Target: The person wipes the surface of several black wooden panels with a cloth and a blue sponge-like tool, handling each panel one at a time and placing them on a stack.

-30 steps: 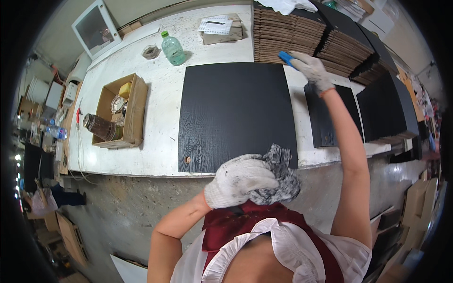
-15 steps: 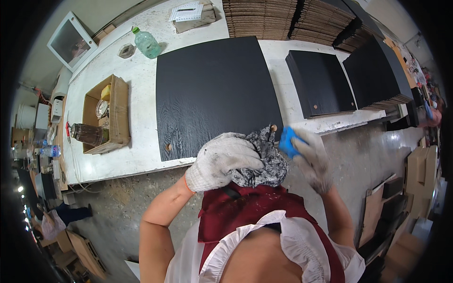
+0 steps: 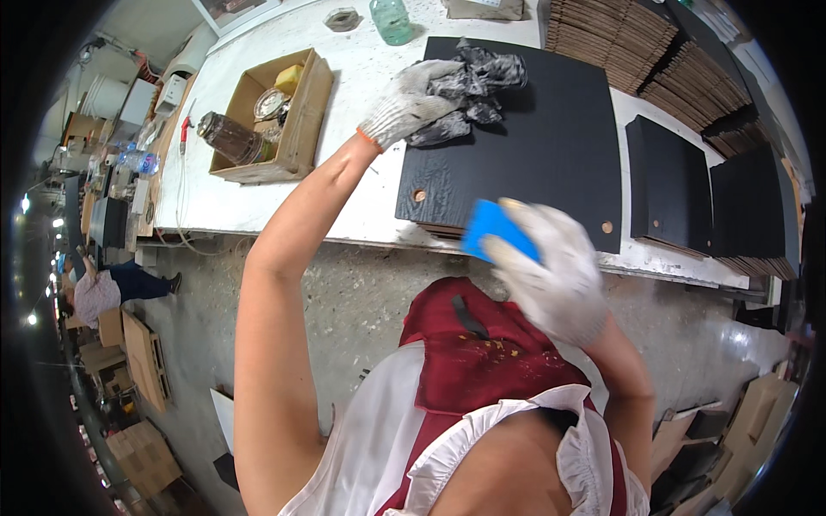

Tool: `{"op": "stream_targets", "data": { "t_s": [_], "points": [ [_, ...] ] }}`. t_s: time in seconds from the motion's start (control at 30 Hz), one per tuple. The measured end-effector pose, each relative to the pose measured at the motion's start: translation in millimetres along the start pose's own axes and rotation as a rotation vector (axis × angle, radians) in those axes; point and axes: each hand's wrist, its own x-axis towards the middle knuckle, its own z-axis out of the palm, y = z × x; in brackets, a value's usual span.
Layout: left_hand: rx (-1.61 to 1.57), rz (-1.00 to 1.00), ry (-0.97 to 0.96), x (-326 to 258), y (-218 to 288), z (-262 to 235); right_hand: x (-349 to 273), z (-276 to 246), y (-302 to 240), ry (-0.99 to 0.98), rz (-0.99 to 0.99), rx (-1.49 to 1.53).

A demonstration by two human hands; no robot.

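My left hand [image 3: 409, 103], in a white knit glove with an orange cuff, grips a crumpled rag [image 3: 482, 73] smeared grey and black. The rag rests on the far left part of a large black wood-grain panel [image 3: 551, 163], which has small round holes near its front corners. In my right hand [image 3: 555, 275], also gloved and slightly blurred, is a small flat blue block [image 3: 499, 228]. The hand holds it over the panel's front edge, close to my maroon apron [image 3: 490, 361]. Whether the block touches the panel cannot be made out.
On the white table [image 3: 361, 206], an open cardboard box [image 3: 314, 112] holds a dark-stained jar [image 3: 232, 138] and a yellow sponge [image 3: 291, 79]. A green bottle [image 3: 392, 21] stands behind. Stacked black panels [image 3: 671, 172] lie right. Another person [image 3: 103, 292] is far left.
My left hand has carried the rag from the panel's front right corner to its far left side. My right hand has moved left with the blue block. The view has shifted.
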Motion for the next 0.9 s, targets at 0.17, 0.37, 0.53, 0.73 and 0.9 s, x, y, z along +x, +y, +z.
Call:
{"op": "stream_targets", "data": {
  "t_s": [0.17, 0.37, 0.53, 0.73, 0.9],
  "points": [
    [-0.033, 0.018, -0.038, 12, -1, 5, 66, 77, -19, 0.061, -0.288, 0.028],
    [-0.080, -0.026, -0.051, 5, -1, 1, 40, 76, -6, 0.128, -0.285, -0.015],
    [0.003, 0.026, -0.076, 0, 9, -8, -50, -11, 31, -0.075, 0.039, -0.203],
    [-0.023, -0.013, -0.087, 4, 18, -6, -124, -72, 57, 0.045, 0.427, -0.344],
    [-0.097, -0.012, -0.094, 5, 13, -6, -75, -64, 54, 0.059, 0.459, -0.172]
  ]
}}
